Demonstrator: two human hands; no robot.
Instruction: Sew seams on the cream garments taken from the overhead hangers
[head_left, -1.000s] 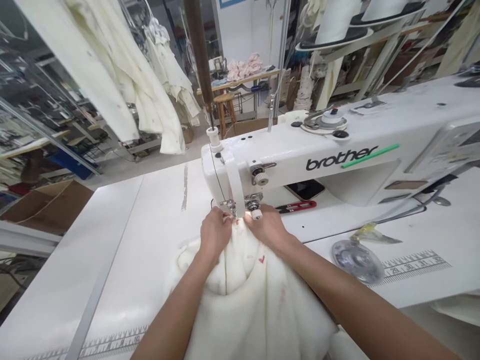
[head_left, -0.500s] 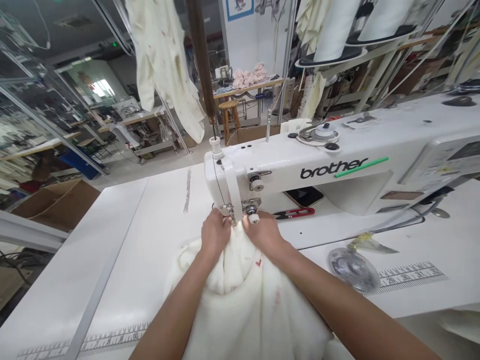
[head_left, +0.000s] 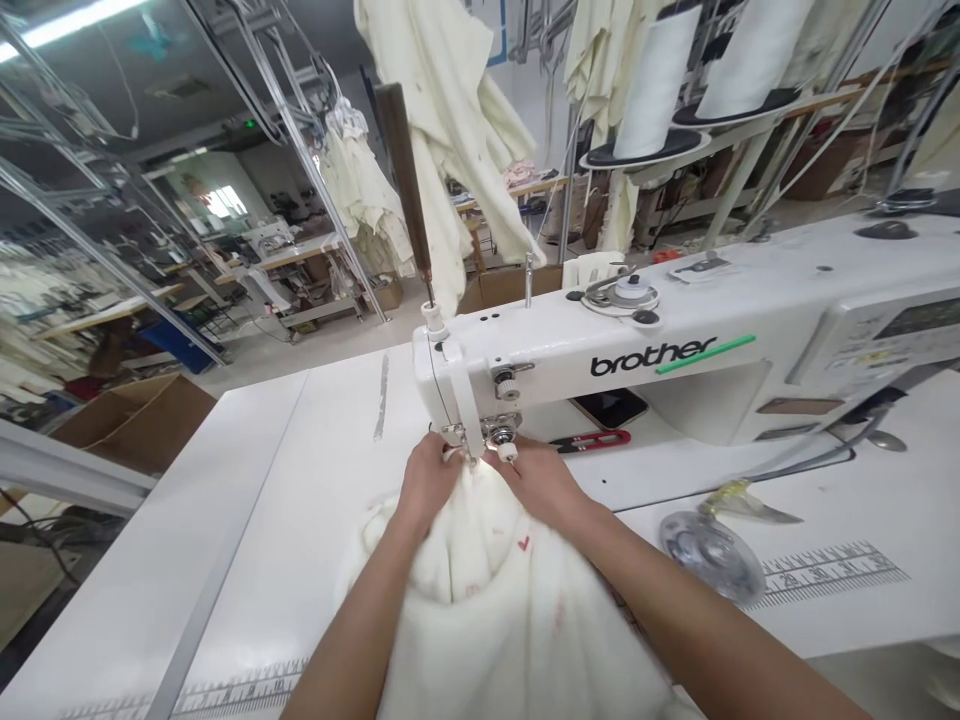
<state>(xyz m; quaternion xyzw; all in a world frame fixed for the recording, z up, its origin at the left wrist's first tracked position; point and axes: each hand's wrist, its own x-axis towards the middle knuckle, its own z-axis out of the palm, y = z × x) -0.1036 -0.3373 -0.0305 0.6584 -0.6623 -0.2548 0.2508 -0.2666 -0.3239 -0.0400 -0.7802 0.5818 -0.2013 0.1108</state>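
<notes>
A cream fleece fabric with small red marks is bunched on the white table in front of me. My left hand pinches its edge just left of the needle of the white Brother sewing machine. My right hand is closed on the fabric just right of the presser foot. Both hands hold the fabric edge under the machine head.
Red thread snips and a dark phone lie under the machine arm. A clear round lid sits at the right beside a printed ruler. Thread cones stand behind. Cream garments hang above; a cardboard box stands at the left.
My view has tilted upward, showing more hanging garments. Both hands stay gripped on the fabric at the needle, shifted only slightly.
</notes>
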